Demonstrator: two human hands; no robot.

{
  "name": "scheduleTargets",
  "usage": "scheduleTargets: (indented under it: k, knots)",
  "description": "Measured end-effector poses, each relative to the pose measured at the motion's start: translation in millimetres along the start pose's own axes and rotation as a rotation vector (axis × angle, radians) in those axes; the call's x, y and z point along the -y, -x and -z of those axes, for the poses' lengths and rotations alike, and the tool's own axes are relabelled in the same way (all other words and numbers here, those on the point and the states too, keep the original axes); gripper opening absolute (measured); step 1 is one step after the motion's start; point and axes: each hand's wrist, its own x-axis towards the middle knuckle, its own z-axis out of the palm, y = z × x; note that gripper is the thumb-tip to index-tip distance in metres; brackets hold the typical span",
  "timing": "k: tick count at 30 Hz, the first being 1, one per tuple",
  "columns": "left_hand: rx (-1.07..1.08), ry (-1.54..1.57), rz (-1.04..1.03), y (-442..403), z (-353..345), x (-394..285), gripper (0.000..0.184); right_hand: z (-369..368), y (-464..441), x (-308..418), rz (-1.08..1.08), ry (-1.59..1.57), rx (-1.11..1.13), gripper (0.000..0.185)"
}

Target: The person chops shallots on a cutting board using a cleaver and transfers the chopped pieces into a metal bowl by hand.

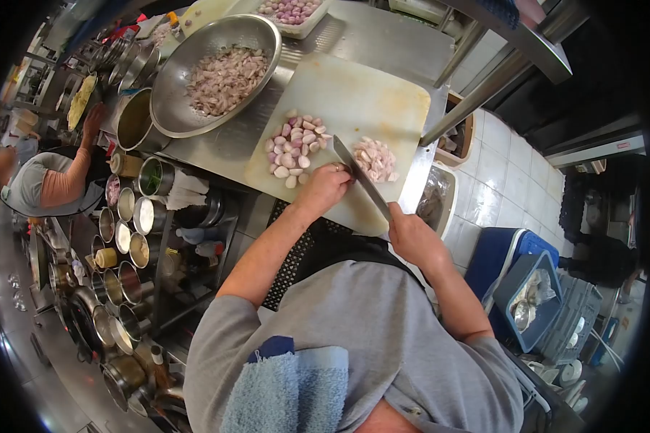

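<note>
1. As I survey the station remotely, with the centre of the cutting board (347, 81) for my dial, the right hand (417, 242) sits at 5 o'clock, closed round the handle of a knife (366, 177) whose blade points toward 11.
2. The left hand (325, 191) is noted near 6 to 7 o'clock, fingers curled beside the blade; I cannot tell whether it pinches anything.
3. Cut pieces (375, 160) lie at 4 o'clock and whole shallots (295, 150) at 9, both groups on the board.
4. Handling, in my judgement: shallots light, firm, likely slick and prone to roll; hold each across its widest part, fingertips tucked back. Knife stiff, moderately weighty; grip by the handle only.
5. Beyond the board, a steel bowl (170, 95) at 10 o'clock contains more cut pieces; a tray (302, 30) of shallots stands at 11.
6. Farther off, at 9 o'clock, I record a co-worker (47, 177), one arm extended.
</note>
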Motion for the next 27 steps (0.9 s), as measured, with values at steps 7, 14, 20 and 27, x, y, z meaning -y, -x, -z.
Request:
scheduleTargets:
  k: [7, 14, 20, 27]
  knots:
    - [-0.007, 0.029, 0.010, 1, -2, 2, 0.015, -1, -3, -5, 0.006, -0.036, -0.022, 0.019]
    - [-0.013, -0.014, 0.005, 3, -2, 4, 0.016, -7, -7, -9, -0.001, -0.039, -0.005, 0.020]
    - [0.027, -0.036, 0.063, 3, -1, 0, 0.014, -9, -5, -10, -0.052, -0.063, 0.012, 0.020]
    - [-0.048, -0.011, -0.082, -1, 0, -3, 0.015, 9, -3, -27, -0.043, -0.114, -0.051, 0.028]
